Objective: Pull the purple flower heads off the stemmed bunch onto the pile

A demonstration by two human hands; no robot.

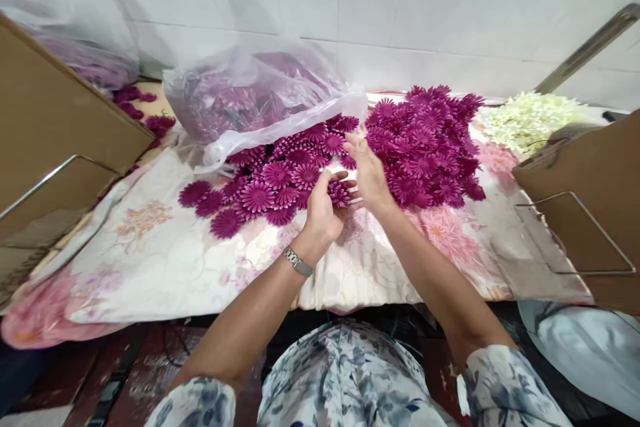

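Note:
My left hand [323, 210], with a metal watch on its wrist, is cupped around a magenta artificial flower head [339, 194] with pale petal tips. Close beside it, my right hand [367, 173] has its fingers stretched out and apart, with nothing visible in them. Its fingertips are near that flower head and the loose pile of flower heads [277, 175] behind my left hand. This pile spills from the mouth of a clear plastic bag [250, 97]. To the right of my right hand lies a heaped pile of magenta flowers [425, 147].
A floral cloth [165, 267] covers the table. Cardboard boxes with wire handles stand at the left [60, 127] and right [590, 207]. Pale green-white flowers [533, 120] lie at the back right. Another plastic bag [85, 27] stands back left, before the tiled wall [370, 7].

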